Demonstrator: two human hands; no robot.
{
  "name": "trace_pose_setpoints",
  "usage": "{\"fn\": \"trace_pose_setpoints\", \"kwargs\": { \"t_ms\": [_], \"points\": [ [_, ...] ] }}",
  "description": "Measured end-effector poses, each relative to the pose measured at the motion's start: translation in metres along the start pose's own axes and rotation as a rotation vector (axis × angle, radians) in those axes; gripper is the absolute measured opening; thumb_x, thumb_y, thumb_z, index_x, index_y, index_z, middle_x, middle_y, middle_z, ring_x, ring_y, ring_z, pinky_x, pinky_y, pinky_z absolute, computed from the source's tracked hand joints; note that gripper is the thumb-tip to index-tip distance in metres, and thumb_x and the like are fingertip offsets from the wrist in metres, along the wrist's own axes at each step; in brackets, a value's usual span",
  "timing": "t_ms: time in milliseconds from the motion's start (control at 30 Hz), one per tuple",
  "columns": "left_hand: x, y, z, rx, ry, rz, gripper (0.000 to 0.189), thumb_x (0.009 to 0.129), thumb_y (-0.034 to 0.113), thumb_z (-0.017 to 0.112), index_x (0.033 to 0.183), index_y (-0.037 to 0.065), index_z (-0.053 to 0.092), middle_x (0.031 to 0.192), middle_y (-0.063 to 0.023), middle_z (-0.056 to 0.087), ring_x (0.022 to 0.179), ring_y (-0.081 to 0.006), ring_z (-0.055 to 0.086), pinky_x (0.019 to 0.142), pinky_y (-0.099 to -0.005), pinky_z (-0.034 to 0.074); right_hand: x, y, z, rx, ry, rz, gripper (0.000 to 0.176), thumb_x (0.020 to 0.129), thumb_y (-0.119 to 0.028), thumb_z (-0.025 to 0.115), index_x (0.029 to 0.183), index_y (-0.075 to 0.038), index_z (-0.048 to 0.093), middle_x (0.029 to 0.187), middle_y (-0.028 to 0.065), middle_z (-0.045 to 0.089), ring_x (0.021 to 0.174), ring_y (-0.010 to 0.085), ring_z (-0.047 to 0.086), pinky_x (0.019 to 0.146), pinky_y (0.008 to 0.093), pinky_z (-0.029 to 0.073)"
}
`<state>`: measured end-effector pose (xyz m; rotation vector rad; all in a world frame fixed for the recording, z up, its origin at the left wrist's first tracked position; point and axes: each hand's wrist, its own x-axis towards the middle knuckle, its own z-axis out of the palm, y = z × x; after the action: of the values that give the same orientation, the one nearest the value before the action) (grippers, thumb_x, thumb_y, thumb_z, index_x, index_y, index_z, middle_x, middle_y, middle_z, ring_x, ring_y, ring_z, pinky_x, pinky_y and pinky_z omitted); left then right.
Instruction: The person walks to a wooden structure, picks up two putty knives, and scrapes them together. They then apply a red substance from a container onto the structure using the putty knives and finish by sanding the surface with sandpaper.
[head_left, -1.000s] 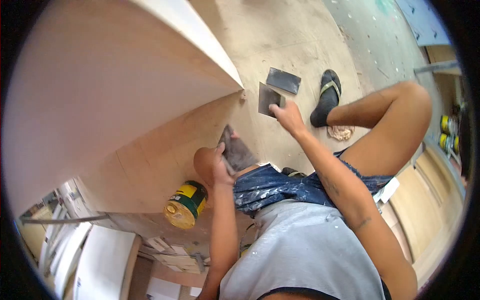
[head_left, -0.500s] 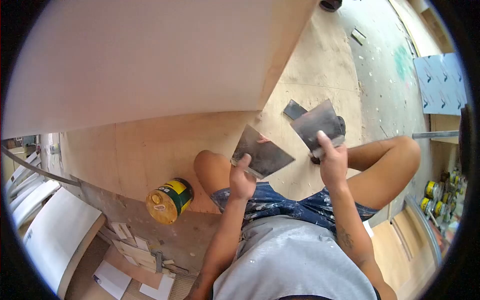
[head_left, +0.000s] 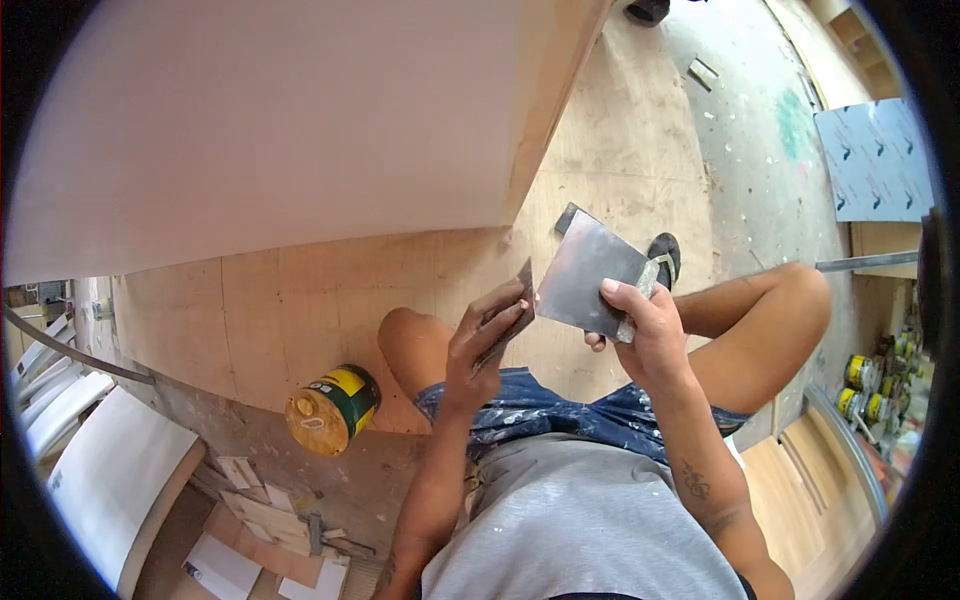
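My right hand (head_left: 652, 330) grips a square steel putty scraper (head_left: 590, 270) by its crusted back edge, thumb on top, with the blade's flat face turned up. My left hand (head_left: 475, 345) is closed around a second putty scraper (head_left: 523, 300), tilted so that it shows almost edge-on. The right scraper's near-left corner comes right up to the left one, in front of my lap. Beyond the right scraper, a dark flat piece (head_left: 567, 218) lies on the plywood, partly hidden by the blade.
A large pale panel (head_left: 280, 120) with a wooden edge rises at the upper left. A yellow and dark green can (head_left: 340, 400) lies left of my knee. Wood offcuts (head_left: 265, 510) are at lower left. Several tins (head_left: 865, 385) stand at right, below a blue printed sheet (head_left: 875, 160).
The left scraper has turned from face-up to nearly edge-on. The right scraper has swung left and lower, close to the left one. The view has shifted slightly.
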<state>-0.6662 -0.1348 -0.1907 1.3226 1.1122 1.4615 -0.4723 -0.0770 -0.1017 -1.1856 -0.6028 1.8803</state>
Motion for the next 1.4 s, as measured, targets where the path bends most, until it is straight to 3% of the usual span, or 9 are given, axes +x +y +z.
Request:
{"fn": "trace_pose_setpoints", "kwargs": {
  "t_ms": [100, 167, 200, 267, 400, 567, 667, 1167, 1400],
  "points": [
    [-0.007, -0.02, -0.037, 0.302, -0.165, 0.206, 0.03, 0.094, 0.006, 0.05, 0.122, -0.003, 0.059, 0.127, -0.0138, 0.059, 0.122, -0.0269, 0.054, 0.107, -0.0361, 0.037, 0.01, 0.01, -0.015, 0.066, -0.017, 0.037, 0.023, 0.09, -0.016, 0.058, 0.099, 0.005, 0.056, 0.08, 0.0103, 0.06, 0.061, 0.0191, 0.061, 0.05, 0.0313, 0.048],
    [-0.029, -0.037, -0.055, 0.099, -0.061, -0.232, 0.033, 0.095, 0.012, 0.053, 0.125, -0.001, 0.056, 0.13, -0.0133, 0.056, 0.121, -0.0269, 0.054, 0.108, -0.0373, 0.036, 0.031, 0.031, -0.027, 0.057, 0.033, 0.028, 0.022, 0.09, -0.018, 0.056, 0.097, 0.004, 0.056, 0.081, 0.0114, 0.06, 0.063, 0.0199, 0.06, 0.053, 0.0311, 0.046],
    [-0.036, -0.041, -0.057, 0.104, -0.069, -0.242, 0.033, 0.095, 0.012, 0.053, 0.125, -0.001, 0.056, 0.13, -0.0133, 0.056, 0.121, -0.0269, 0.054, 0.108, -0.0373, 0.036, 0.053, 0.056, -0.046, 0.036, 0.05, 0.015, 0.024, 0.09, -0.016, 0.056, 0.102, 0.004, 0.054, 0.085, 0.0125, 0.061, 0.068, 0.0209, 0.062, 0.058, 0.0318, 0.049],
    [-0.049, -0.051, -0.061, -0.633, 0.297, -0.558, 0.04, 0.093, 0.021, 0.059, 0.127, 0.001, 0.053, 0.123, -0.0113, 0.059, 0.116, -0.0261, 0.057, 0.106, -0.0368, 0.037, 0.096, 0.106, -0.064, 0.24, 0.311, 0.083, 0.028, 0.09, -0.015, 0.057, 0.11, 0.003, 0.051, 0.093, 0.013, 0.062, 0.074, 0.0226, 0.064, 0.064, 0.0319, 0.053],
    [-0.104, -0.112, -0.105, -0.985, 0.37, -0.899, 0.038, 0.09, 0.033, 0.065, 0.113, 0.005, 0.057, 0.099, -0.0053, 0.064, 0.092, -0.0229, 0.064, 0.091, -0.0435, 0.049, 0.186, 0.205, -0.098, 0.43, 0.52, 0.106, 0.031, 0.088, -0.012, 0.059, 0.115, 0.0, 0.05, 0.103, 0.0116, 0.062, 0.081, 0.0234, 0.065, 0.068, 0.0338, 0.056],
    [-0.086, -0.124, -0.109, -1.029, 0.32, -0.987, 0.031, 0.091, 0.034, 0.064, 0.105, 0.007, 0.06, 0.085, -0.0067, 0.063, 0.071, -0.0213, 0.06, 0.082, -0.0478, 0.052, 0.237, 0.254, -0.091, 0.328, 0.619, 0.038, 0.029, 0.087, -0.011, 0.061, 0.113, -0.004, 0.052, 0.099, 0.0087, 0.062, 0.082, 0.0223, 0.064, 0.071, 0.0358, 0.055],
    [-0.09, -0.134, -0.117, -1.167, 0.222, -0.966, 0.037, 0.089, 0.029, 0.066, 0.118, 0.007, 0.056, 0.097, -0.0059, 0.065, 0.089, -0.0225, 0.066, 0.093, -0.0553, 0.048, 0.244, 0.255, -0.086, 0.31, 0.711, 0.081, 0.026, 0.086, -0.01, 0.062, 0.11, -0.004, 0.054, 0.096, 0.0084, 0.063, 0.078, 0.0214, 0.063, 0.065, 0.0344, 0.053],
    [-0.084, -0.125, -0.116, -1.277, 0.244, -0.839, 0.03, 0.092, 0.032, 0.059, 0.1, 0.003, 0.063, 0.076, -0.0071, 0.057, 0.065, -0.0211, 0.053, 0.091, -0.0475, 0.046, 0.258, 0.251, -0.085, 0.401, 0.717, 0.009, 0.023, 0.087, -0.008, 0.063, 0.107, 0.001, 0.057, 0.1, 0.0109, 0.064, 0.085, 0.0219, 0.064, 0.07, 0.0366, 0.054],
    [-0.085, -0.129, -0.116, -1.266, 0.221, -0.769, 0.027, 0.098, 0.029, 0.052, 0.113, 0.01, 0.064, 0.075, -0.006, 0.056, 0.064, -0.0199, 0.057, 0.087, -0.0467, 0.051, 0.256, 0.231, -0.082, 0.468, 0.6, 0.03, 0.024, 0.088, -0.009, 0.061, 0.108, 0.002, 0.054, 0.102, 0.0127, 0.063, 0.084, 0.0234, 0.065, 0.071, 0.0347, 0.058]
  ]
}}
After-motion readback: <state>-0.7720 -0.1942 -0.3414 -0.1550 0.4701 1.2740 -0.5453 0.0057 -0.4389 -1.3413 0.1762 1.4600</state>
